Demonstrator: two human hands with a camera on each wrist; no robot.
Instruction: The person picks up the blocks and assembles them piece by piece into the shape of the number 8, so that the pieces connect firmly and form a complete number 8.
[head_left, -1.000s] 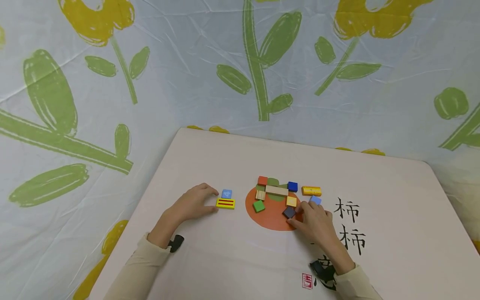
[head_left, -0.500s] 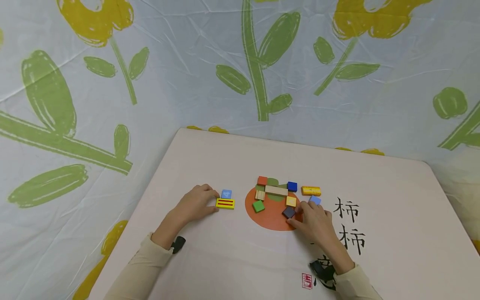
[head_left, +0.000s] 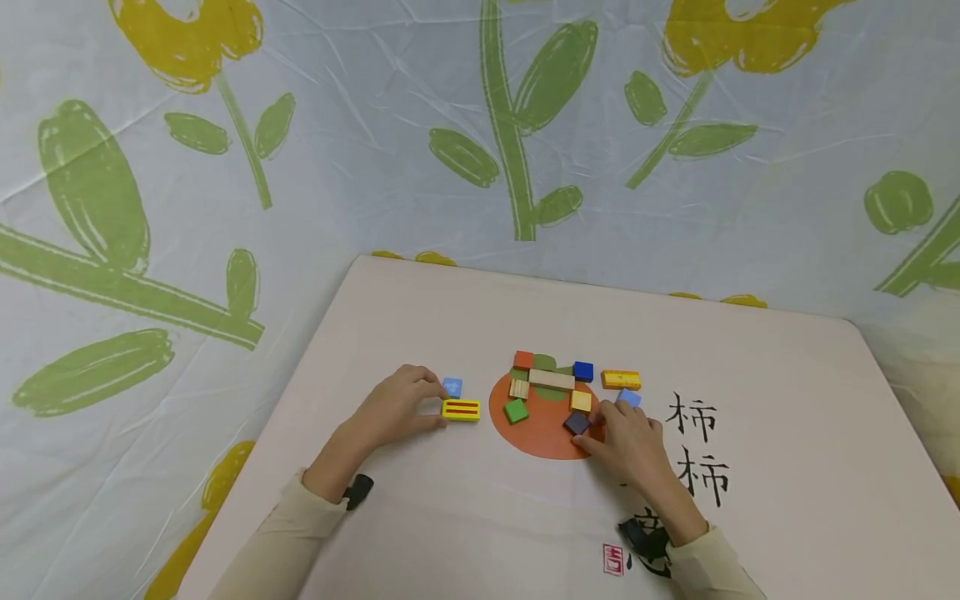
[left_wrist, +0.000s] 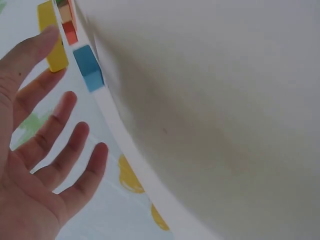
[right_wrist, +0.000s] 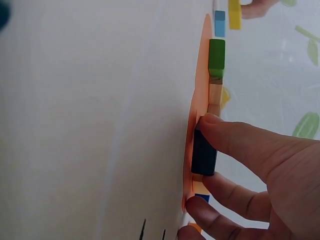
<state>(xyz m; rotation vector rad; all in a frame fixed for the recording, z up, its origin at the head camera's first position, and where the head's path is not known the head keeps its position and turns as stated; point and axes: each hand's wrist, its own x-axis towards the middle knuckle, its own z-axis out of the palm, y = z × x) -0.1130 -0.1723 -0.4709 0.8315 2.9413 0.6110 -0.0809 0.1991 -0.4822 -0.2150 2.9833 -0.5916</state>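
Observation:
My left hand [head_left: 393, 407] pinches a yellow block with red stripes [head_left: 461, 410] by its left end, between thumb and index finger. In the right wrist view this yellow block [right_wrist: 234, 15] is raised off the table. Just behind it lies a light blue block [head_left: 452, 387]. My right hand [head_left: 630, 437] pinches a dark, nearly black block [head_left: 577, 424] on the front right of the printed orange circle [head_left: 540, 446]. Also on the print lie a green block [head_left: 516, 411], a striped wood block [head_left: 519, 388], a light orange block [head_left: 581, 401] and a long plain wood block [head_left: 552, 380].
A red block [head_left: 523, 360] and a dark blue block [head_left: 583, 372] sit farther back. To their right are a yellow-orange block [head_left: 621, 380] and another blue block [head_left: 629, 398], partly behind my right hand. Black printed characters [head_left: 699, 450] mark the pale tabletop [head_left: 465, 517].
My left hand has closed on the striped yellow block, lifted it and shifted it slightly right. My right hand and the dark block have stayed in place.

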